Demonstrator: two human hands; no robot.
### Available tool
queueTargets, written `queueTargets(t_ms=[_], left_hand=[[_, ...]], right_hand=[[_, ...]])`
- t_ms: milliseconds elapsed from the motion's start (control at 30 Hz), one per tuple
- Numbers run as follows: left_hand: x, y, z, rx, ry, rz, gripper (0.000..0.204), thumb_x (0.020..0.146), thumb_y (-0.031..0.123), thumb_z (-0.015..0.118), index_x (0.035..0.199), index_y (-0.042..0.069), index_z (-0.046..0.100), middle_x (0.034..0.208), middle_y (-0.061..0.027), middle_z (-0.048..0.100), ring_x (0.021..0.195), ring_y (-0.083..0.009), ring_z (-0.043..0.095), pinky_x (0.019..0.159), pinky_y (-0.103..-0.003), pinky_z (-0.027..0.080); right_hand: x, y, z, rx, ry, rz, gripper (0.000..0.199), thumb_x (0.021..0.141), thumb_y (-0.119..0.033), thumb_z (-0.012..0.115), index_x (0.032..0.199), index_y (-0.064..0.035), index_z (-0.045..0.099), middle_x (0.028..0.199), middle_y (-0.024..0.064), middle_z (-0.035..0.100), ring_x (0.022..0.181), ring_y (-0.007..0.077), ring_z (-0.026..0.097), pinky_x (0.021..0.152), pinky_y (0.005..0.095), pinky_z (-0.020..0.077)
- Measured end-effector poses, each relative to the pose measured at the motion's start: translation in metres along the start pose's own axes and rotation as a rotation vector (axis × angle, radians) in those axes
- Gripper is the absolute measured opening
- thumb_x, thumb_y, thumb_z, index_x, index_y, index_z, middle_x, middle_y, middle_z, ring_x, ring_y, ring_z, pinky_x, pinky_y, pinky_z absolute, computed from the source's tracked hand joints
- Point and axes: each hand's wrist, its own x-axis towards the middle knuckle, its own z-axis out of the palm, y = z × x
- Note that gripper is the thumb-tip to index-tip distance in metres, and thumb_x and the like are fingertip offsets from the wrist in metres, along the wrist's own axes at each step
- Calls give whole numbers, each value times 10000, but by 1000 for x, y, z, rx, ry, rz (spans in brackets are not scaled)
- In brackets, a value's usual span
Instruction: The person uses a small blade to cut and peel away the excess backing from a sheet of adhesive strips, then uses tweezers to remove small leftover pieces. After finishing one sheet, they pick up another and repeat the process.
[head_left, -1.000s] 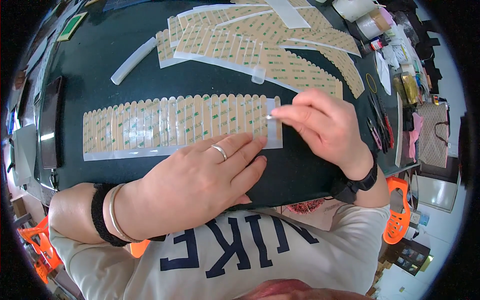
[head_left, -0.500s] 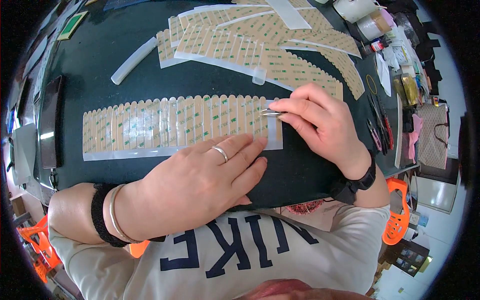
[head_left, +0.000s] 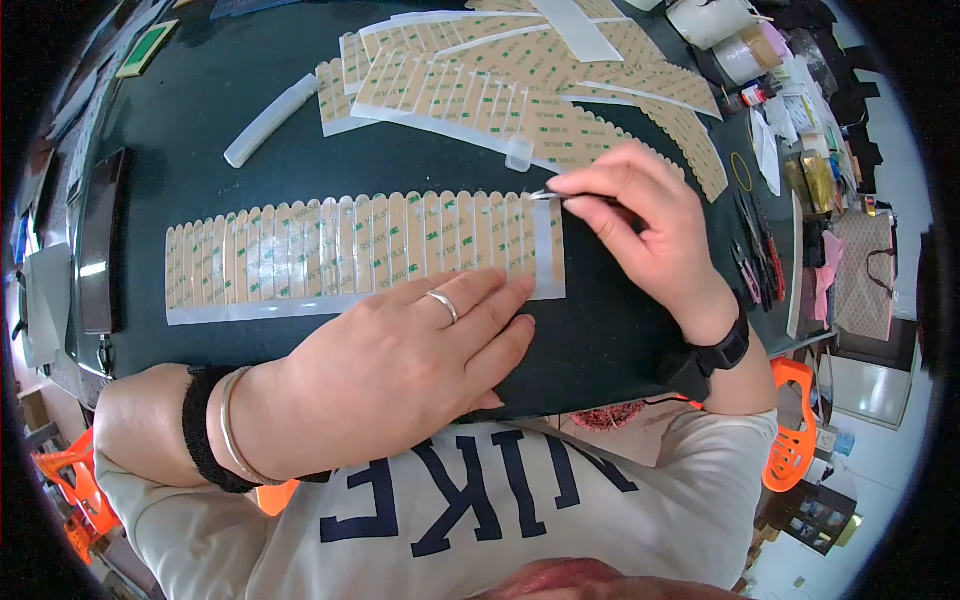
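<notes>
A sheet of tan adhesive strips with round upper ends and green print lies lengthwise before me on a white backing. My left hand rests flat over its lower right part, fingers stretched out and pressing on it. Between thumb and fingers, my right hand pinches metal tweezers. Their tips are at the rounded top of a strip close to the sheet's right end, beside a bare white band. Whether the tips grip the strip is too small to tell.
More adhesive sheets overlap at the back, with a small clear plastic piece at their front edge. A white tube-like stick lies back left, a black case far left. Several hand tools lie at the right.
My right hand and the tweezers have moved away from me, from partway down the strip to its rounded top end. The left hand stays in place on the sheet.
</notes>
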Motion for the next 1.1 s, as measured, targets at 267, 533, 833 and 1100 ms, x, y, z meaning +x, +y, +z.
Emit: queueTargets(t_ms=[267,533,833,1100], left_hand=[[0,-1,-2,-6,-18,-2,644,910,332,799,1419,-21,625,1568,-179,583,1384,-345,612,1112,-426,560],[1,0,-2,-6,-22,-24,637,925,342,791,1424,-17,624,1569,-172,585,1382,-338,613,1112,-412,559],[1,0,-3,9,-25,-21,629,945,351,778,1434,-11,619,1573,-162,587,1381,-334,614,1113,-405,557],[2,-2,-3,-34,-23,-20,614,922,346,797,1400,-5,639,1540,-151,608,1396,-355,597,1150,-456,529]], right_hand=[[-2,0,7,0,-61,-49,238,942,-44,797,1172,-99,821,977,63,678,866,218,687,744,321,548],[-2,-3,7,-144,-40,-103,252,915,-59,826,1159,-120,831,968,63,673,834,220,684,699,326,549],[-2,-3,3,-110,15,-78,240,916,-45,824,1144,-118,832,944,70,661,824,229,669,700,323,533],[-4,-3,1,-3,-52,-48,211,941,-33,796,1142,-94,824,957,60,662,851,229,666,730,315,527]])
